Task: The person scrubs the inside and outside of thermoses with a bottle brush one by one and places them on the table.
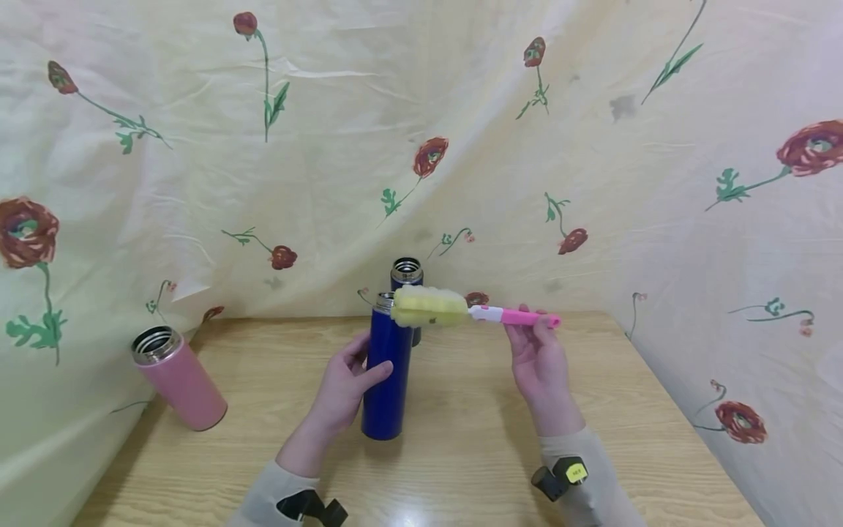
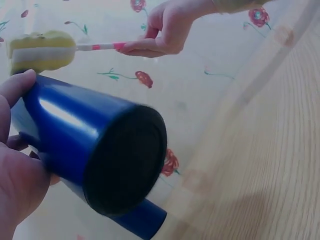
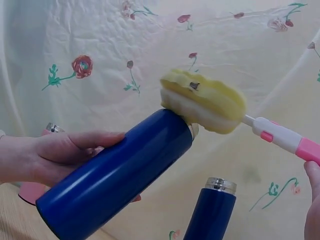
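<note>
My left hand (image 1: pixel 347 380) grips a blue thermos bottle (image 1: pixel 388 380) round its body, lifted off the table and slightly tilted. Its dark base faces the camera in the left wrist view. In my right hand (image 1: pixel 538 359) is a bottle brush, pinched by its pink and white handle (image 1: pixel 516 316) and lying nearly level. The brush's yellow and white sponge head (image 3: pixel 205 102) overlaps the bottle's steel mouth in the right wrist view, outside the opening. Behind the held bottle stands a second blue thermos (image 3: pixel 210 215), uncapped, partly hidden in the head view.
A pink thermos (image 1: pixel 184 384) without a lid stands on the left of the wooden table (image 1: pixel 461 468). Cream cloth (image 1: pixel 369 183) printed with red flowers hangs behind the table and along its sides.
</note>
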`<control>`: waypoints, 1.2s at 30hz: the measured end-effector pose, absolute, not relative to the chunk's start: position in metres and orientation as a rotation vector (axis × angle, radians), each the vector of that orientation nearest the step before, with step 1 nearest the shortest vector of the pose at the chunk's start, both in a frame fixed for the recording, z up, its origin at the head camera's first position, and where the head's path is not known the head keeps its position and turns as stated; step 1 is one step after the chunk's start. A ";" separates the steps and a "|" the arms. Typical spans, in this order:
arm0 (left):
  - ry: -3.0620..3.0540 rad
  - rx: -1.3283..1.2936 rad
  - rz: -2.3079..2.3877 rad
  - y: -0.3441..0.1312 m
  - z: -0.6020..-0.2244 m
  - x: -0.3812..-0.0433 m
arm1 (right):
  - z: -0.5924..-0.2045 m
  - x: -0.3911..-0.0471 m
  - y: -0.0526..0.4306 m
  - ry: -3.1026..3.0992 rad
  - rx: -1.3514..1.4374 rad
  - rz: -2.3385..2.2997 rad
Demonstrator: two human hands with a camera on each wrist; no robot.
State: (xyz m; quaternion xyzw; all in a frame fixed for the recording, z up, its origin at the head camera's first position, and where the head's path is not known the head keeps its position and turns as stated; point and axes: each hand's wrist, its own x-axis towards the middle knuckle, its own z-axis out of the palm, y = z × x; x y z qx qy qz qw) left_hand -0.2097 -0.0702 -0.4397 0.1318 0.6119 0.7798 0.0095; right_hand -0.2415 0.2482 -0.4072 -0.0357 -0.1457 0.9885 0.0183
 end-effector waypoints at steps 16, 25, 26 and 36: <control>1.795 0.368 2.594 -0.073 -0.436 -0.210 | -0.415 -0.244 0.247 -0.740 0.014 3.093; 1.715 0.406 2.746 -0.080 -0.432 -0.212 | -0.426 -0.248 0.242 -1.214 0.354 2.982; 1.715 0.415 2.750 -0.081 -0.431 -0.212 | -0.426 -0.248 0.241 -1.279 0.377 2.962; 1.685 0.439 2.765 -0.085 -0.429 -0.211 | -0.426 -0.245 0.239 -1.625 0.540 2.845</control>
